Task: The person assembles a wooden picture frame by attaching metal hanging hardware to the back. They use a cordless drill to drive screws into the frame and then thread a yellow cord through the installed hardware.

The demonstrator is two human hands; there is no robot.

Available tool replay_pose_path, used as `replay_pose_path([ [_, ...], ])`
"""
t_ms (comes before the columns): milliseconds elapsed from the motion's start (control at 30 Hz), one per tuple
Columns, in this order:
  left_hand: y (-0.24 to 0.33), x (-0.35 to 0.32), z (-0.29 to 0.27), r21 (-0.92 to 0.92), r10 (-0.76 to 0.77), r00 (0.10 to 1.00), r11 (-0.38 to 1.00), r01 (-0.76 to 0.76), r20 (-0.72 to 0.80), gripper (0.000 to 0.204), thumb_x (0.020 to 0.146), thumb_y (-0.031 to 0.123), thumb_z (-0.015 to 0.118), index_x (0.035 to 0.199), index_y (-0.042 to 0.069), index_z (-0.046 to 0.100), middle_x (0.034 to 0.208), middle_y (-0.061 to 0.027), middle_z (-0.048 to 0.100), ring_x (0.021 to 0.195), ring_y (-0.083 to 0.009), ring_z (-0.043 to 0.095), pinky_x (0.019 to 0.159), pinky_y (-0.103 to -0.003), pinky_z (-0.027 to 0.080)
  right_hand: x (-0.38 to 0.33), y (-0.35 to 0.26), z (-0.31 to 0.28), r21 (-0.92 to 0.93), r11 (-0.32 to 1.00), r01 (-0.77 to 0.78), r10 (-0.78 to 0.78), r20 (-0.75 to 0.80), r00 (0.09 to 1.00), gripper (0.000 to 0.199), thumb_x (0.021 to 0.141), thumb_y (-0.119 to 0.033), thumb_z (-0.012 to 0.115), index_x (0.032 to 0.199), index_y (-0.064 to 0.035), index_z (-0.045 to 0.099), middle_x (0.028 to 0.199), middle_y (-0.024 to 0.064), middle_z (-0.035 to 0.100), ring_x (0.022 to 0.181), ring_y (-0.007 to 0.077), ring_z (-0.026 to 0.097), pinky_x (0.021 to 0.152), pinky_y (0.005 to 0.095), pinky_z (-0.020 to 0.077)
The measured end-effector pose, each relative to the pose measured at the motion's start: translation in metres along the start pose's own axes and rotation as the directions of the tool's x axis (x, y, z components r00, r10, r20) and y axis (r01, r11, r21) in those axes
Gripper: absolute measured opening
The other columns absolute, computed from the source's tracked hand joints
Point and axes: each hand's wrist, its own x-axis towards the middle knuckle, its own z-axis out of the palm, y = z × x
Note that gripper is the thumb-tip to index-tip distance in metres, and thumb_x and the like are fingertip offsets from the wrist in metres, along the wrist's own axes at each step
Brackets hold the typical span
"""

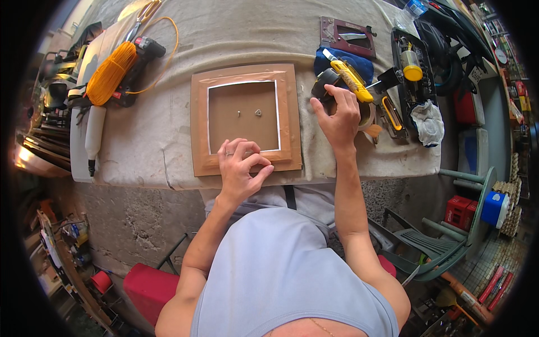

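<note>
Square brown frame with taped borders lay on the beige cloth-covered counter, perhaps steadied by the narrowed left hand, whose contents I could not tell; the right hand hung wide.

**Browns on Cream, Bright Orange Nearby**

The frame is tan, its inner panel olive-brown, edged white. The desk cover is mottled cream, the cord orange, the utility knife yellow.
</note>
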Motion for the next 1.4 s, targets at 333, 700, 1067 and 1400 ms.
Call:
replay_pose_path([
  [333,0.000,0.000,0.000,0.011,0.001,1.000,1.000,-0.001,0.001,0.013,0.073,0.025,0.082,0.073,0.019,0.071,0.100,0.0021,0.058,0.114,-0.0227,0.053,0.111,-0.055,0.025,0.000,-0.002,-0.001,0.000,1.000,-0.003,0.003,-0.005,1.000,0.037,0.077,-0.027,0.081,0.107,-0.0088,0.069,0.101,0.0077,0.068,0.099,0.0273,0.063,0.088,0.0409,0.0486],
  [700,0.001,0.000,0.001,0.021,0.003,1.000,1.000,-0.003,0.002,0.014,0.073,0.026,0.082,0.073,0.018,0.070,0.099,0.0020,0.059,0.114,-0.0234,0.053,0.111,-0.055,0.026,0.000,-0.002,-0.001,-0.002,1.000,0.010,-0.010,-0.022,1.000,0.036,0.077,-0.026,0.080,0.106,-0.0088,0.069,0.100,0.0071,0.068,0.099,0.0272,0.063,0.087,0.0410,0.0481],
  [1067,0.003,0.001,0.000,0.043,-0.002,1.000,0.999,0.001,0.014,0.014,0.072,0.026,0.083,0.073,0.018,0.071,0.100,0.0012,0.060,0.114,-0.0242,0.054,0.111,-0.053,0.026,0.000,-0.004,-0.004,0.005,1.000,0.028,-0.028,-0.042,0.999,0.035,0.077,-0.025,0.082,0.104,-0.0083,0.070,0.098,0.0078,0.069,0.096,0.0281,0.064,0.087,0.0399,0.0496],
  [1400,0.008,0.007,0.012,0.005,0.026,0.998,1.000,-0.027,0.060,0.012,0.074,0.021,0.082,0.076,0.013,0.073,0.101,-0.0006,0.063,0.112,-0.0239,0.056,0.110,-0.048,0.029,0.002,-0.003,-0.004,0.106,0.993,-0.050,0.053,-0.024,0.998,0.035,0.077,-0.022,0.082,0.106,-0.0073,0.070,0.100,0.0099,0.069,0.097,0.0297,0.064,0.086,0.0398,0.0511],
])
